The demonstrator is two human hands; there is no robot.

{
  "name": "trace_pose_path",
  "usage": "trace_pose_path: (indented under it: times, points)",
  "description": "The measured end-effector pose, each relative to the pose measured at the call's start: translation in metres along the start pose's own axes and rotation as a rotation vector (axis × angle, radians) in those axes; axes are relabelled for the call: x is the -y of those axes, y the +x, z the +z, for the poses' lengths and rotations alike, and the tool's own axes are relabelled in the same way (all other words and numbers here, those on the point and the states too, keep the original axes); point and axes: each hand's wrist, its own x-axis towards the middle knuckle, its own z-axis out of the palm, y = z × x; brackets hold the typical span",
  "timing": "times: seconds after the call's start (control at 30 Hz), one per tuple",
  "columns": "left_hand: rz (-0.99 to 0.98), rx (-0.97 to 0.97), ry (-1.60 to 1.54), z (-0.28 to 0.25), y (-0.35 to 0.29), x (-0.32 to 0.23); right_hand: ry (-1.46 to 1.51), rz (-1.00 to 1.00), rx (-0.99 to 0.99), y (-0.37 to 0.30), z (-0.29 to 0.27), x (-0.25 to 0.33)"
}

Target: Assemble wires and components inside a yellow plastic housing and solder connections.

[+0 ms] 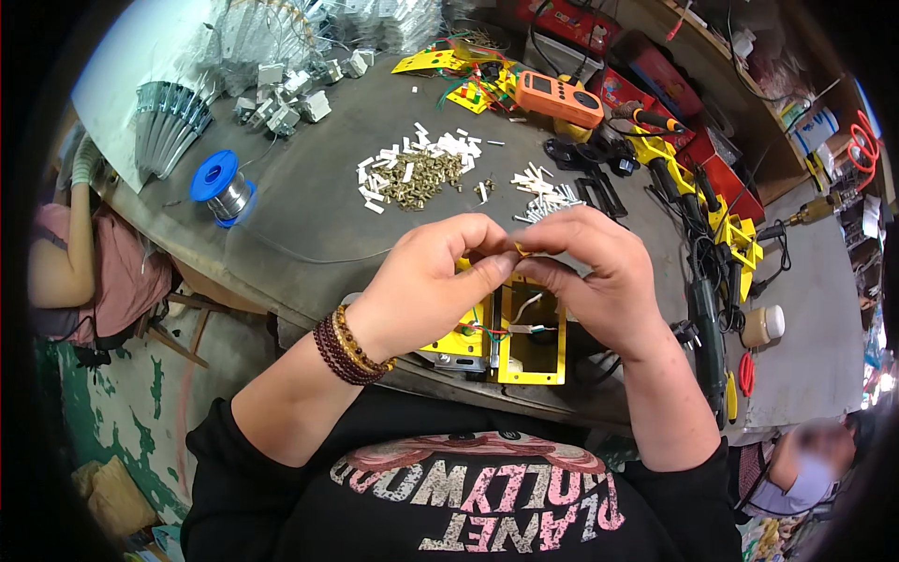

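Observation:
My left hand (435,276) and my right hand (599,276) meet above a yellow frame (560,351), fingertips pinched together. Between them shows a tiny yellow-orange bit (523,249), too small to name; the fingers hide most of it. Under my hands the open frame lies near the table edge, with red, green and white wires (496,330) in and beside it. To its left is a yellow panel (449,345) on a metal part, partly covered by my left hand. A thin solder wire (318,258) runs from the blue spool (217,178) to behind my left hand.
Beyond my hands lie piles of brass fittings (426,184), white pieces (449,147) and screws (552,201). An orange multimeter (560,99) stands farther back. Yellow housings (740,242) and a dark tool (704,318) line the right. Other people sit at far left and lower right.

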Motion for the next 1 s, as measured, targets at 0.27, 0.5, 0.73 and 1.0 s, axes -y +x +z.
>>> trace_pose_path:
  times: [0.27,0.5,0.73,1.0]
  points:
    - [-0.117,0.145,-0.078,-0.016,0.011,-0.004,-0.034,0.013,0.061,0.001,-0.003,-0.002]
    - [-0.256,0.554,-0.252,-0.032,0.032,-0.007,0.02,0.069,0.06,0.001,-0.014,-0.002]
    - [-0.182,0.423,-0.213,-0.018,0.03,-0.002,-0.113,0.049,0.047,0.001,-0.014,-0.002]
    - [-0.085,0.096,-0.114,0.002,0.016,0.006,-0.171,0.069,0.139,0.0,-0.005,-0.004]
